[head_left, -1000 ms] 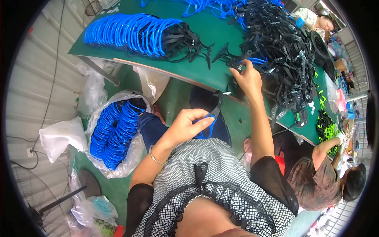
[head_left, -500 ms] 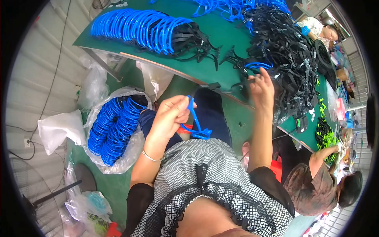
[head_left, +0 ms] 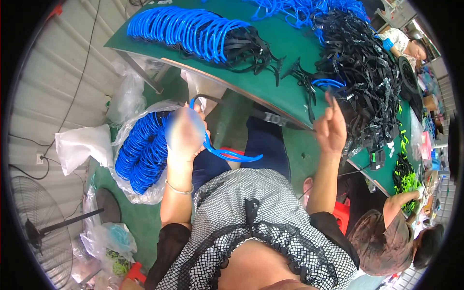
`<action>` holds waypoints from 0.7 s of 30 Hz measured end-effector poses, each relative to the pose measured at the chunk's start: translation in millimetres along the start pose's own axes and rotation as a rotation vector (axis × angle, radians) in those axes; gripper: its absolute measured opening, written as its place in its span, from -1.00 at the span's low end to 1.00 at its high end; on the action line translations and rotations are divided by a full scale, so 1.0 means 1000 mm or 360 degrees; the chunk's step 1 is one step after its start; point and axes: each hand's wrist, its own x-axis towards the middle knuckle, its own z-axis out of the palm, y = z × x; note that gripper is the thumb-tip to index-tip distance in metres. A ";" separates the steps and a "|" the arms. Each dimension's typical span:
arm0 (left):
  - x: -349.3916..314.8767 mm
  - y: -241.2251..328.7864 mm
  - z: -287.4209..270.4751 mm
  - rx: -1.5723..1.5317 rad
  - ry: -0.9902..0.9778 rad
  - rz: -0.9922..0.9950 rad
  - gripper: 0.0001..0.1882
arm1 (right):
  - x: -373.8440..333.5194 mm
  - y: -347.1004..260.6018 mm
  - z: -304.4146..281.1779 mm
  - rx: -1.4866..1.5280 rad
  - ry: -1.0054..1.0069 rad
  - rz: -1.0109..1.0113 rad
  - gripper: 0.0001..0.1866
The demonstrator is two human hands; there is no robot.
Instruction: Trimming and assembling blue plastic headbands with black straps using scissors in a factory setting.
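Note:
A glossy blue plastic loop point(head_left: 227, 153) with a black strap point(head_left: 209, 98) hangs from my left hand point(head_left: 186, 133), whose fingers are closed on it; a blur covers part of that hand. The strap trails off to the right, smeared by motion. My right hand point(head_left: 331, 126) is raised at the table's near edge, its index finger stretched and the others loosely bent, with nothing visible in it. Just beyond it lie a few blue loops with black straps point(head_left: 328, 83) and a large heap of black straps point(head_left: 365, 82).
A long row of blue loops point(head_left: 179, 31) lies on the green table point(head_left: 270, 77). More blue loops point(head_left: 142, 152) fill a plastic bag on the floor at left. A fan point(head_left: 41, 227) stands at lower left. One co-worker point(head_left: 382, 237) sits close at right; another sits farther back.
My left hand has moved left and turned, and the blue loop and strap have swung with it. The right hand has come slightly nearer me. The whole view has shifted a little.

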 end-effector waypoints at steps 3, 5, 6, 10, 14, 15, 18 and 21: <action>0.000 0.001 -0.001 -0.0051 -0.0006 0.0027 -0.75 | -0.006 0.018 0.016 -0.0233 -0.0031 0.0180 -0.69; 0.001 0.005 -0.007 -0.0121 -0.0016 0.0071 -0.76 | -0.008 0.029 0.026 -0.0522 -0.0313 0.0261 -0.83; 0.001 0.006 -0.011 -0.0177 0.0007 0.0075 -0.76 | -0.012 0.036 0.036 -0.0626 -0.0402 0.0316 -0.84; 0.008 -0.001 -0.026 -0.0385 0.0059 0.0058 -0.77 | -0.021 0.061 0.064 -0.0757 -0.0550 0.0489 -0.87; 0.011 -0.005 -0.048 0.0618 0.0514 -0.0047 -0.61 | -0.019 0.074 0.072 -0.0825 -0.0323 0.0524 -0.88; 0.007 -0.005 -0.055 0.1197 0.0833 0.0045 -0.64 | -0.017 0.075 0.072 -0.0821 -0.0332 0.0525 -0.88; -0.002 -0.017 -0.044 0.2573 0.0803 0.0970 -0.67 | -0.015 0.080 0.072 -0.0848 -0.0240 0.0617 -0.90; -0.012 -0.029 0.016 0.3174 -0.0182 0.0793 -0.61 | -0.017 0.090 0.082 -0.0914 -0.0363 0.0685 -0.90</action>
